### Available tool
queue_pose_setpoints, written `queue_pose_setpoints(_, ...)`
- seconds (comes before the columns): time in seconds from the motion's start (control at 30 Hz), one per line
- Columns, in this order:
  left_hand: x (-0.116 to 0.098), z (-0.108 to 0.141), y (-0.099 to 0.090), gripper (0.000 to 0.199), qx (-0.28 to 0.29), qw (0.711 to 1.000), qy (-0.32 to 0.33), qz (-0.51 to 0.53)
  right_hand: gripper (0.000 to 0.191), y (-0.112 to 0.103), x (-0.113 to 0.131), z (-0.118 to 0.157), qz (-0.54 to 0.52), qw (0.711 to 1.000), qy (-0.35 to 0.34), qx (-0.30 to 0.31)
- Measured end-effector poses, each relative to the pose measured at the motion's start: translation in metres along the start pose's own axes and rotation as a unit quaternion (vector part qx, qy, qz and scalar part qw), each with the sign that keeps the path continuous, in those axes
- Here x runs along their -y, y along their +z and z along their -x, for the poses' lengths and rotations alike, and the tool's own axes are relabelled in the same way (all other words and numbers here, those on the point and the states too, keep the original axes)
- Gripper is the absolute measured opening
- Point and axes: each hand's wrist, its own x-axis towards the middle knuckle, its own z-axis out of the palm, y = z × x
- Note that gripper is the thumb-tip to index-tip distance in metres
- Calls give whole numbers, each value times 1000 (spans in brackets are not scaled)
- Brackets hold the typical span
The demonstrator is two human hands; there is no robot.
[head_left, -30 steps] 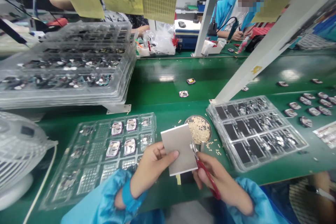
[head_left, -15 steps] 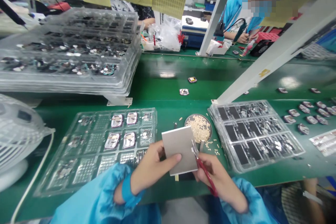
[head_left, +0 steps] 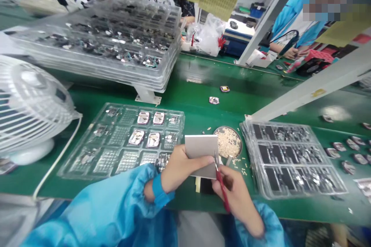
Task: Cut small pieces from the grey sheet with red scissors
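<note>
My left hand [head_left: 181,168] is closed on a flat grey rectangular pad [head_left: 199,148] with a white top edge, its thumb lying across the front. In my right hand [head_left: 236,187] is a pair of red-handled tweezers [head_left: 222,187], metal tips up at the pad's right edge. Whether the tips grip anything is too small to tell. Just behind the pad stands a round dish [head_left: 229,142] of small pale and dark pieces, some spilled beside it. A dark flat object [head_left: 207,186] with a pale yellow strip lies below the pad, partly hidden.
To the left, a clear compartment tray [head_left: 120,158] carries several watch-like parts, beside a white fan [head_left: 31,104]. Stacked trays [head_left: 162,75] stand on a raised shelf. On the right are screen trays [head_left: 330,191] and a slanted post [head_left: 290,98]. A co-worker [head_left: 290,15] sits across the bench.
The camera view has shifted, so the bench appears further right. The pad is tilted further back, and my left thumb now reaches nearer the tweezer tips at its right edge.
</note>
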Motion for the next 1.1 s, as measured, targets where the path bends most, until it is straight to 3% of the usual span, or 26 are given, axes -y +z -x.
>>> queue_pose_setpoints(0.27, 5, 1, 1, 41, 4, 998, -12, 57, 34, 6, 4, 0, 105, 993, -1, -59)
queue_pose_setpoints(0.4, 3, 2, 0, 41, -5, 999, -15, 36, 37, 5, 4, -2, 45, 999, -14, -25)
queue_pose_setpoints(0.57, -1, 5, -1, 36, -3, 999, -22, 30, 55, 4, 10, -3, -43, 997, -33, 48)
queue_pose_setpoints(0.9, 5, 3, -1, 29, -28, 998, -41, 41, 54, 16, 4, -3, -45, 999, -25, -10)
queue_pose_setpoints(1.1, 5, 5, 0, 29, -13, 998, -44, 48, 59, 18, 4, -2, -35, 999, -24, -14)
